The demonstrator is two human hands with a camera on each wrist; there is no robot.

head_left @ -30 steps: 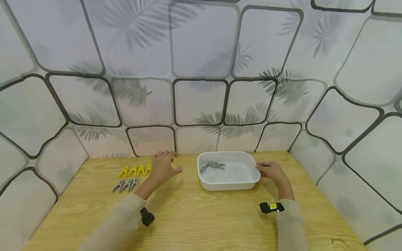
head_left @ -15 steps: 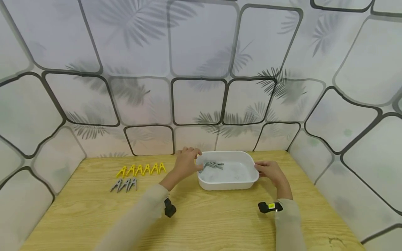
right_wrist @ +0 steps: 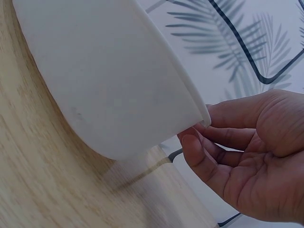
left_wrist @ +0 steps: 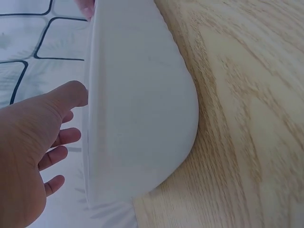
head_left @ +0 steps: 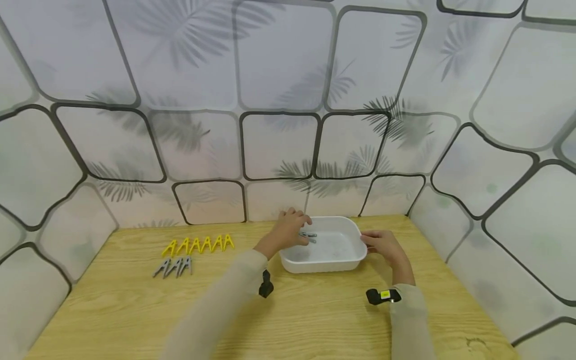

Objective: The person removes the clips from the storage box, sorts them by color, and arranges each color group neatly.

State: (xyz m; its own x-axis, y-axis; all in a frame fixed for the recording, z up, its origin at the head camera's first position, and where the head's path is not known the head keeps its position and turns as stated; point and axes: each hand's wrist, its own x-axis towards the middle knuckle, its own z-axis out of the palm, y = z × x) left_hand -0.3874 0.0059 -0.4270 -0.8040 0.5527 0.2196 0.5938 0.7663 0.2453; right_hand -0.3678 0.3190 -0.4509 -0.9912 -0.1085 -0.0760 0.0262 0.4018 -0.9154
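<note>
A white plastic tub (head_left: 330, 267) stands on the wooden table. My left hand (head_left: 288, 231) is over the tub's left side, its fingers bent loosely above the grey clothespins (head_left: 310, 235) lying inside. Part of those pegs is hidden behind the hand. In the left wrist view, the left hand (left_wrist: 33, 142) shows spread fingers with no peg visible in them; the tub's wall hides the thumb tip. At the tub's right end, my right hand (head_left: 382, 245) pinches the rim. Thumb and fingers of the right hand (right_wrist: 251, 152) meet around that edge in the right wrist view.
Left on the table, several yellow clothespins (head_left: 195, 245) stand in a row. Three grey clothespins (head_left: 173, 267) are in front of them. A patterned wall (head_left: 209, 200) rises behind the table (head_left: 315, 320) and along both sides.
My left hand has moved right, from beside the yellow clothespins to over the tub's left side, uncovering the end of the yellow row. The right hand keeps its place on the rim.
</note>
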